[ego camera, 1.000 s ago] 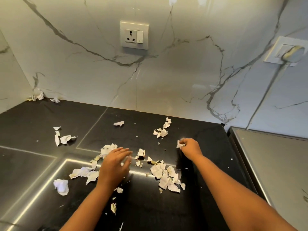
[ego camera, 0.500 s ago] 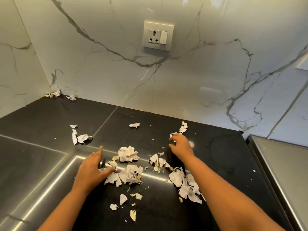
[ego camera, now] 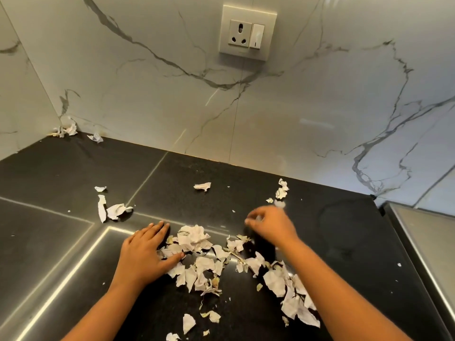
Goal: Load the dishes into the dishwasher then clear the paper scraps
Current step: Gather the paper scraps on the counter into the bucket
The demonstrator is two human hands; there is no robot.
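The left hand point(ego camera: 145, 252) lies flat, fingers straight, its thumb side against the paper scraps point(ego camera: 197, 249) heaped in the middle of the counter point(ego camera: 339, 242). The right hand point(ego camera: 270, 226) is blurred, fingers curled down, and I cannot tell whether it pinches a piece. No dishes show, so that part seems done. The clearing looks roughly half through, with strays left: two torn bits point(ego camera: 113, 211) at the left, a lone bit point(ego camera: 202, 186) behind, a corner clump point(ego camera: 65, 130).

paper scraps point(ego camera: 197, 244) on the countertop point(ego camera: 320, 242) — between both hands, socket point(ego camera: 247, 33) behind.
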